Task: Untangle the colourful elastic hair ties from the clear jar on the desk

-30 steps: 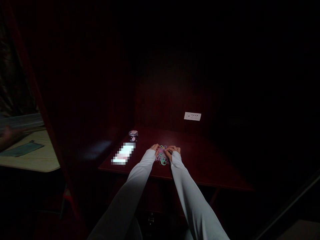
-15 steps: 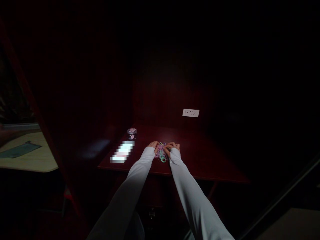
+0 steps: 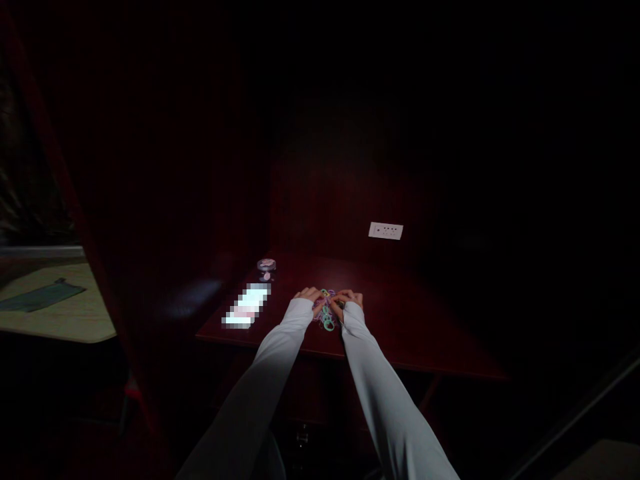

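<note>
On the dark red desk (image 3: 400,327) lies a small pile of thin, coloured hair ties (image 3: 328,325), mostly pink, purple and mint green. My left hand (image 3: 307,295) reaches in from the left, thumb and forefinger pinched together over the pile. From the other side comes my right hand (image 3: 352,299), its fingers also in a pinch, close to the left fingertips. A hair tie appears to be between the two pinches, though its exact outline is too small to make out. The hands partly cover the pile.
A clear round jar (image 3: 267,269) with a pinkish lid label stands at the back left. Before it lies a bright, pixelated phone-like screen (image 3: 247,305). A white socket panel (image 3: 386,231) sits on the back wall. Beyond the left partition, a pale table (image 3: 60,327) holds a greenish cloth-like item (image 3: 43,295).
My left fingers have stretched inward over the pile, and the two hands' fingertips are now nearer each other. The view has shifted slightly. A blurred hand at the far left edge has gone.
</note>
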Demonstrator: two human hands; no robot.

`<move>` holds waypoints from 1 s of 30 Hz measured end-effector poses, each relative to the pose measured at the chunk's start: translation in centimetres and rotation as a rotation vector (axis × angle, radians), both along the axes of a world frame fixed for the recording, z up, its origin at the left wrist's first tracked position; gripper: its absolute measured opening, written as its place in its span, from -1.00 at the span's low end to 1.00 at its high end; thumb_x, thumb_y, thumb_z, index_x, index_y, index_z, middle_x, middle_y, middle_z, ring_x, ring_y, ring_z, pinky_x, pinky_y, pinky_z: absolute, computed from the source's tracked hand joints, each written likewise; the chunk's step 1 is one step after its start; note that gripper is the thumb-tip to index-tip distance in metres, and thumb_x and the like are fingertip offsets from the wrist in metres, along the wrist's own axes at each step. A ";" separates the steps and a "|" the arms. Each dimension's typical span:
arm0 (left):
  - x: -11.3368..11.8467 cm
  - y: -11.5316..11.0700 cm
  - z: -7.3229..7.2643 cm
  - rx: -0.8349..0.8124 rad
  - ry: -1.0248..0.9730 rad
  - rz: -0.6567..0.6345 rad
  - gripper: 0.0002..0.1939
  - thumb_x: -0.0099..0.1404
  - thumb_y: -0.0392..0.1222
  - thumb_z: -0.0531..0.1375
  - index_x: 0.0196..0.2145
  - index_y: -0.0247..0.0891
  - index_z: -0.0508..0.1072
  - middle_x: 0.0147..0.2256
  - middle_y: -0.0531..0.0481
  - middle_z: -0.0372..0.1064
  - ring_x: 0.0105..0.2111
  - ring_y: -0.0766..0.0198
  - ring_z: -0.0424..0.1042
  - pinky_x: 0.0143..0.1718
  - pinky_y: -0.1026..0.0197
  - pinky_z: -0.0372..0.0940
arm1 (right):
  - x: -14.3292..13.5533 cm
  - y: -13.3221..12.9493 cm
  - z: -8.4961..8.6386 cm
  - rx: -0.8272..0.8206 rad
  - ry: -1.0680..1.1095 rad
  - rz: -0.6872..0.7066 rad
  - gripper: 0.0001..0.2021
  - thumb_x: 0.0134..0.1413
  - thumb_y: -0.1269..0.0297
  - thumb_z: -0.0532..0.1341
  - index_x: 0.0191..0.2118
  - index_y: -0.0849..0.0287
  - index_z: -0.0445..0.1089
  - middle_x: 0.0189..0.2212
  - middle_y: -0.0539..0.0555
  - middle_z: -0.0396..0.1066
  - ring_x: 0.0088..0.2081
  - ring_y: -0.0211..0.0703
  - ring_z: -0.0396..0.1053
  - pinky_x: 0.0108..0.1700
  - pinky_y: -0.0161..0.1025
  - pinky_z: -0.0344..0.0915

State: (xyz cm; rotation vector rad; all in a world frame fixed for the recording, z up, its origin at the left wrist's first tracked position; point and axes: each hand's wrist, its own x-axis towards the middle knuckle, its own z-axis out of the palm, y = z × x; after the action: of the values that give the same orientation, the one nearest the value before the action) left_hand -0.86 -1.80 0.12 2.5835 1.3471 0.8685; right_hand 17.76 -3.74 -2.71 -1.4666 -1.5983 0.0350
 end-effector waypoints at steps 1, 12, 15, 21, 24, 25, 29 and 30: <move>0.0 0.0 0.0 -0.003 0.007 -0.003 -0.87 0.46 -0.21 0.24 -0.09 -0.15 0.58 -0.03 -0.06 0.54 0.02 0.11 0.45 0.05 0.17 0.33 | 0.0 0.0 0.0 -0.011 0.000 -0.003 -0.86 0.14 0.08 0.39 -0.38 -0.07 0.66 -0.15 0.06 0.57 0.00 0.09 0.30 0.07 -0.02 0.31; -0.3 0.5 -0.1 -0.014 -0.018 -0.024 -0.81 0.46 -0.23 0.21 -0.03 -0.12 0.58 0.00 -0.03 0.54 0.03 0.14 0.43 0.06 0.18 0.33 | 0.2 0.6 -0.4 -0.028 0.045 0.041 -0.80 0.13 -0.01 0.38 -0.36 -0.07 0.69 -0.16 0.09 0.58 0.02 0.11 0.32 0.08 -0.02 0.35; -0.1 0.5 -0.2 -0.015 -0.009 -0.014 -0.84 0.47 -0.24 0.20 -0.07 -0.14 0.57 -0.03 -0.05 0.54 0.04 0.13 0.44 0.07 0.18 0.32 | 0.4 0.7 -0.5 -0.022 0.074 0.023 -0.79 0.14 -0.01 0.38 -0.35 -0.05 0.69 -0.15 0.10 0.57 0.04 0.11 0.32 0.11 -0.02 0.35; 0.0 0.5 -0.1 -0.006 -0.037 -0.009 -0.91 0.44 -0.27 0.21 -0.20 -0.19 0.54 -0.15 -0.08 0.51 -0.05 0.12 0.45 0.01 0.18 0.35 | 0.4 0.6 -0.7 -0.015 0.089 -0.015 -0.77 0.13 -0.04 0.39 -0.40 -0.05 0.66 -0.22 0.07 0.56 0.01 0.09 0.33 0.11 0.01 0.37; 0.2 0.6 -0.1 -0.002 -0.044 0.003 -0.91 0.43 -0.28 0.21 -0.23 -0.19 0.53 -0.18 -0.07 0.51 -0.09 0.13 0.45 -0.01 0.18 0.36 | 0.5 0.4 -0.8 -0.019 0.085 -0.026 -0.81 0.11 0.01 0.41 -0.40 -0.04 0.65 -0.22 0.08 0.57 0.01 0.10 0.34 0.09 0.00 0.38; 0.3 0.7 -0.1 -0.002 -0.047 0.011 -0.90 0.43 -0.28 0.21 -0.23 -0.19 0.54 -0.18 -0.08 0.52 -0.09 0.13 0.45 -0.01 0.18 0.36 | 0.6 0.4 -0.8 -0.019 0.080 -0.027 -0.82 0.10 0.04 0.41 -0.41 -0.03 0.65 -0.23 0.08 0.57 0.01 0.11 0.34 0.09 -0.01 0.38; 0.4 0.6 0.0 -0.020 -0.034 0.024 -0.85 0.44 -0.32 0.18 -0.18 -0.19 0.57 -0.08 -0.12 0.55 -0.02 0.10 0.47 0.02 0.17 0.35 | 0.6 0.4 -0.9 -0.057 0.061 -0.042 -0.88 0.03 0.12 0.45 -0.43 0.00 0.64 -0.25 0.09 0.56 0.01 0.12 0.35 0.11 -0.01 0.37; 0.4 0.6 0.0 -0.026 -0.033 0.019 -0.83 0.44 -0.32 0.17 -0.16 -0.19 0.57 -0.05 -0.12 0.55 0.00 0.09 0.47 0.03 0.17 0.34 | 0.7 0.5 -0.9 -0.068 0.058 -0.050 -0.89 0.02 0.13 0.45 -0.43 0.00 0.64 -0.25 0.09 0.56 0.01 0.13 0.35 0.11 -0.01 0.36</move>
State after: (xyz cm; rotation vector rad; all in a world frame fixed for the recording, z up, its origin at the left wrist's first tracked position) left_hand -0.43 -1.20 0.15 2.5297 1.3665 0.8861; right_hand 18.44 -3.26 -3.63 -1.5432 -1.5261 0.1033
